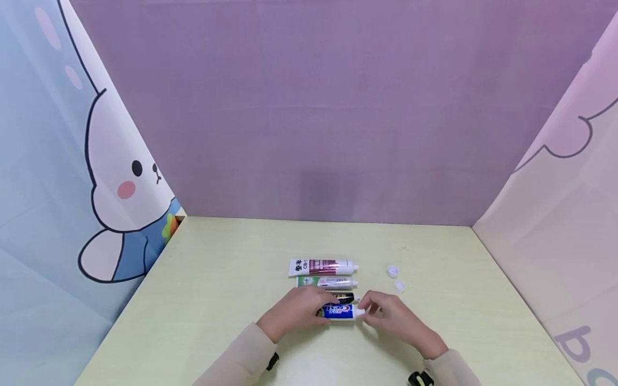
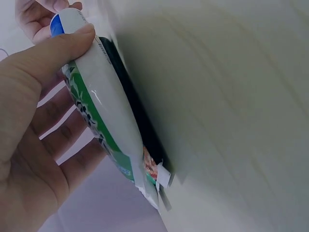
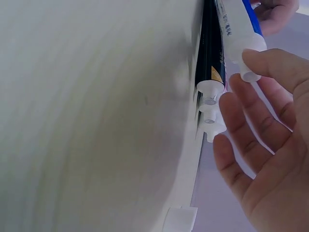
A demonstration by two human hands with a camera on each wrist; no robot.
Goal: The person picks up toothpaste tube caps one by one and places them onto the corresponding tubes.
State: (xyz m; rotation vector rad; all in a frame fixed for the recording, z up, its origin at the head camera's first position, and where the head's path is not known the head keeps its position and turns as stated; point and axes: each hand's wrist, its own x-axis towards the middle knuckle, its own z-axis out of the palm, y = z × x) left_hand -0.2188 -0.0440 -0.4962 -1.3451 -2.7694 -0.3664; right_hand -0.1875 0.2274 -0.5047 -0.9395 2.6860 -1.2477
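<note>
Glossy plastic tube point(image 1: 340, 311), matt table point(image 1: 217, 300)

You wear a pale beige, soft-looking long-sleeved top, its sleeves reaching to both wrists. Your left hand point(image 1: 295, 311) and right hand point(image 1: 393, 316) are bare, with no rings or gloves. A small black device sits strapped under each wrist: the left one shows as a dark block, the right one has a yellowish detail on it.
</note>
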